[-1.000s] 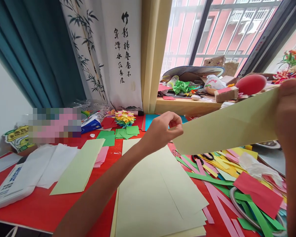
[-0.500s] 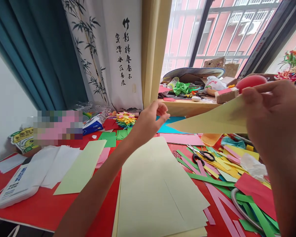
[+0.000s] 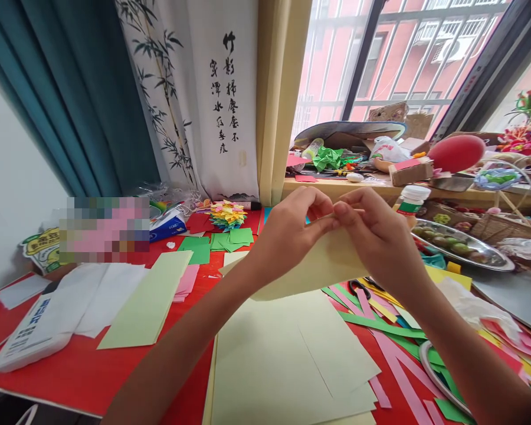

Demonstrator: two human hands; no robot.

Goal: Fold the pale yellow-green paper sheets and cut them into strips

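Note:
A pale yellow sheet of paper point(image 3: 312, 271) hangs between my hands above the table. My left hand point(image 3: 298, 227) pinches its top edge, the thumb meeting the fingers. Right beside it, my right hand point(image 3: 371, 230) pinches the same edge, so the fingertips of both hands nearly touch. Below lies a stack of pale green-yellow paper point(image 3: 274, 360) with a thin slanting line on the top sheet. The scissors point(image 3: 360, 289) are partly hidden behind the held sheet and my right hand.
Pink, green and yellow paper strips point(image 3: 393, 354) litter the right side. A folded pale green sheet point(image 3: 148, 301), green squares point(image 3: 194, 249) and a white packet point(image 3: 39, 330) lie left. Behind stand a layered paper flower point(image 3: 228, 215), a white-capped bottle point(image 3: 411, 203) and a metal tray point(image 3: 498, 260).
My right hand has come left and inward with the pale yellow sheet. My left hand, empty before, has taken hold of the sheet's edge beside it.

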